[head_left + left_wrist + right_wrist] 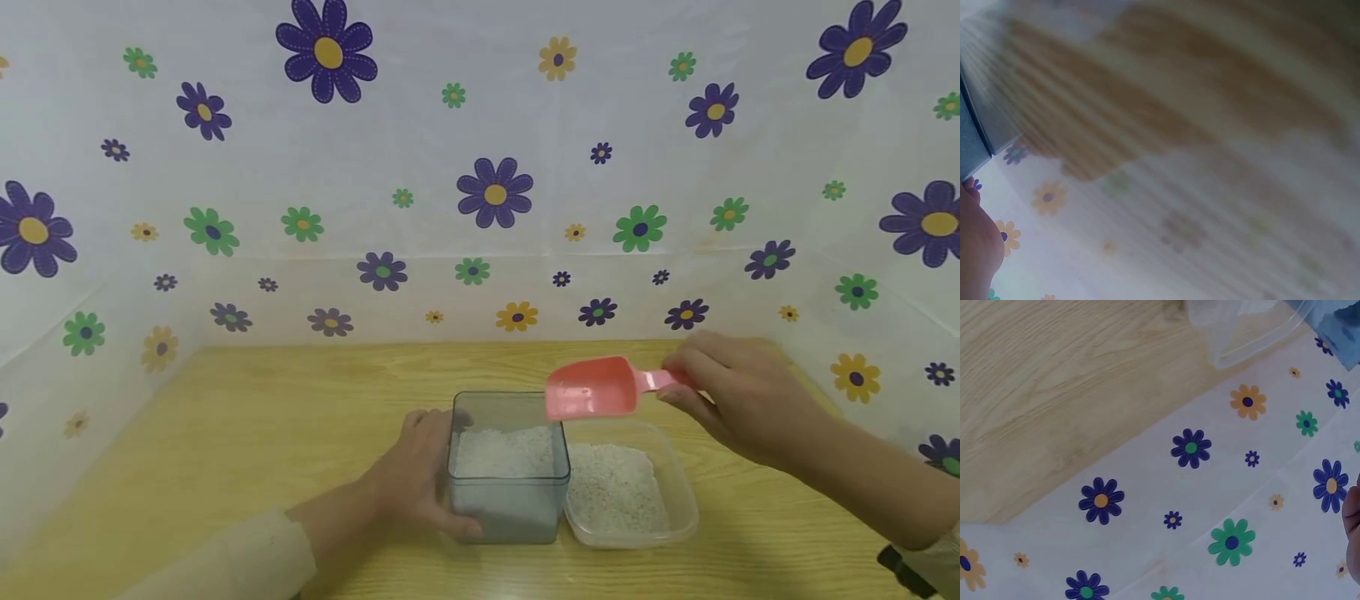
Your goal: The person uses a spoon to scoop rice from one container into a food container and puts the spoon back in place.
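Observation:
In the head view my right hand (738, 396) pinches the handle of a pink scoop (592, 387). The scoop is up above the two containers, its hollow facing me and no grains showing in it. My left hand (416, 479) grips the left side of a square, smoky-grey clear container (506, 510), thumb along its front. White rice (504, 454) fills much of it. Right beside it sits a low clear plastic tub (681, 492) with rice-like grains (618, 492), flecked with orange. The left wrist view catches only an edge of the grey container (974, 134).
A light wood-grain table (300, 417) lies under both containers. White sheeting with purple, green and yellow flowers (495, 193) stands at the back and along both sides. A dark strap (903, 571) shows by the right sleeve.

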A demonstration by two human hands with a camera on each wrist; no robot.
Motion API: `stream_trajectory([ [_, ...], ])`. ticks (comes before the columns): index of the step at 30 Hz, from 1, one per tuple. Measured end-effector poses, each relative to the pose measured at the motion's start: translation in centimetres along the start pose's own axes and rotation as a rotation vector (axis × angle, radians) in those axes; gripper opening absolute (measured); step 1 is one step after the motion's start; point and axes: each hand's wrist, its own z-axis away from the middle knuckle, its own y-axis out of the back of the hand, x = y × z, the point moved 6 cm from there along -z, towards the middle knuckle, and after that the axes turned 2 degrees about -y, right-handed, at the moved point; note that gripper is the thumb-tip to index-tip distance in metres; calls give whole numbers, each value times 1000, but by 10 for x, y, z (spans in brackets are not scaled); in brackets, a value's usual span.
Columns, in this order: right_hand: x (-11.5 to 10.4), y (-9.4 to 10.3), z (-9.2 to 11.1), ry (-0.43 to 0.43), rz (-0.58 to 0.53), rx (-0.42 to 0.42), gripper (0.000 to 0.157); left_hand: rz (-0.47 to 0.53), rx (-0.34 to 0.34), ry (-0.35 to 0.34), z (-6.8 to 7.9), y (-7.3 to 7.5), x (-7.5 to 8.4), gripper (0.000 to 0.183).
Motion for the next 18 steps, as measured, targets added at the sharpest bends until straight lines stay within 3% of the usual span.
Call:
stream_trajectory([
  [5, -22, -23, -21, 97, -37, -88, 49, 17, -6, 22, 1, 0, -1, 115],
  [12, -50, -65, -46, 249, 87, -320, 37, 17, -22, 47, 0, 2, -1, 114],
  [15, -62, -86, -56, 244, 93, -436, 32, 27, -12, 40, 0, 3, -1, 114],
  [18, -69, -102, -62, 183, 50, -531, 28, 35, 5, 22, 0, 2, -2, 114],
])
